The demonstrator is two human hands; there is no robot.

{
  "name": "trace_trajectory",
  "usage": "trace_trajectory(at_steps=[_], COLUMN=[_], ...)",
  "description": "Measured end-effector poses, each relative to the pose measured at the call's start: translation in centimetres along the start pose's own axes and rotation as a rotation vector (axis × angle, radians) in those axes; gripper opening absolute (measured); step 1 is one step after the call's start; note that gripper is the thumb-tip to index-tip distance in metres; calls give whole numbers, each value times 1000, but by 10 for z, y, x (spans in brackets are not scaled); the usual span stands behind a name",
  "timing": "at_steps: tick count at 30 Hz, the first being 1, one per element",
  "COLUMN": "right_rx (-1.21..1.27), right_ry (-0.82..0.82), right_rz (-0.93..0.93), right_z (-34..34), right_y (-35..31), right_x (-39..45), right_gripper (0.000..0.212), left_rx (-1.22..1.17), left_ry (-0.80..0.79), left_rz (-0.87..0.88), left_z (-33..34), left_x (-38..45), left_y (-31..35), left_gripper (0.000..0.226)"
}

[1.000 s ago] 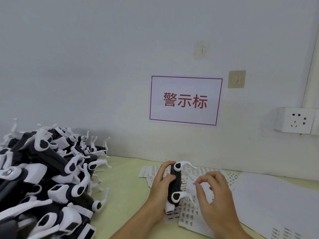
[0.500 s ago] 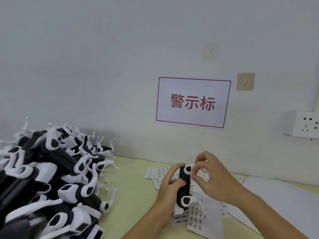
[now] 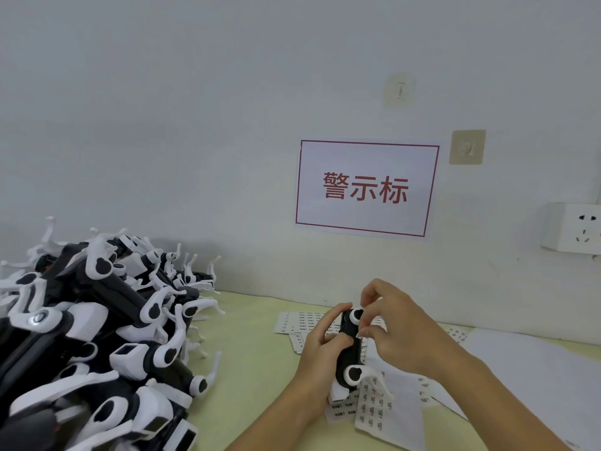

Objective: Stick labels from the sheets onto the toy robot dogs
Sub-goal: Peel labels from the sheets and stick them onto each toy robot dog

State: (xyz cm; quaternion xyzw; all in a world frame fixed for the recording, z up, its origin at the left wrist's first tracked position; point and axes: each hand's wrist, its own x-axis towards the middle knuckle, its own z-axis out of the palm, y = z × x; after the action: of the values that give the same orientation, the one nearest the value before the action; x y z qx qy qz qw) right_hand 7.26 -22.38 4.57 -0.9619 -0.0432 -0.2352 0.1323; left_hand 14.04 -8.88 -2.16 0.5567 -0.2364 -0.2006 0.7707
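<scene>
Pile of toy robot dogs (image 3: 97, 336) blocks desk's left side, white legs jutting rightward. Bare strip of desk (image 3: 253, 346) open between pile and hands. Label sheets (image 3: 383, 415) cover desk under, beyond hands. Wall (image 3: 227, 157) closes far edge; socket (image 3: 575, 227) protrudes right.

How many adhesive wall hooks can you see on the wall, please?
2: a white adhesive hook above the red-bordered sign, and a beige adhesive hook beside the sign's upper right corner. None looks hidden.
</scene>
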Motion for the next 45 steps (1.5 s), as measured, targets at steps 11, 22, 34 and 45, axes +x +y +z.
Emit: trace_trajectory(at_steps=[11,22,34,45], right_rx=[-44,-58,-70,-128], right_ry=[36,43,44,49], right_rz=[1,1,-2,-10], right_z=[2,2,3,1], right_y=[-4,-5,-6,-11], right_x=[-3,-2,-3,-6], right_gripper=[11,12,13,12], left_rx=[-20,33,50,17], left_ry=[-2,12,9,14], left_rz=[24,14,23,44], left_z=[2,-1,0,3], left_x=[-2,-2,-4,-5], left_y=[4,2,3,4], left_gripper=[51,52,51,49])
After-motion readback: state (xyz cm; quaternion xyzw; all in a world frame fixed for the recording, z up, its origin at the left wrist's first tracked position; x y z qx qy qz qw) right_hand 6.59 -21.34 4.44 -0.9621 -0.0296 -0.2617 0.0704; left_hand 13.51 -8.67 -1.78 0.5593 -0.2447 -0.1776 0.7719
